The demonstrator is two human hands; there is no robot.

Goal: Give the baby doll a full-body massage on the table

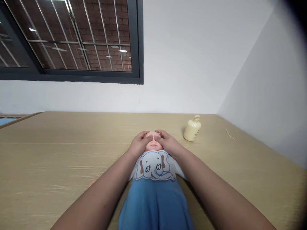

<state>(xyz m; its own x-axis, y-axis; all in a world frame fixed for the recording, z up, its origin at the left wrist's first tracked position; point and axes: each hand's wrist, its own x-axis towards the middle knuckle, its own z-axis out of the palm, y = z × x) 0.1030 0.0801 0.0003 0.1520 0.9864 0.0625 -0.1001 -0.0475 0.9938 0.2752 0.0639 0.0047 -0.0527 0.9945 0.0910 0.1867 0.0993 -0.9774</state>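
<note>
A baby doll [153,191] lies on its back along the wooden table, its head toward the wall. It wears a blue outfit with white sleeves and a white elephant bib [154,164] on the chest. My left hand [140,142] cups one side of the doll's head [153,146], and my right hand [168,142] cups the other. Both thumbs rest over the eye area, pointing toward each other, while the fingers curve round the top and sides. Between the hands the nose and mouth show; the doll's arms are mostly hidden by my forearms.
A cream pump bottle [192,129] stands on the table [72,153] to the right, beyond my right hand. Farther right lies a thin pale strip [229,134]. The white wall [182,64] rises behind the table, with a dark-framed barred window [139,41] at upper left.
</note>
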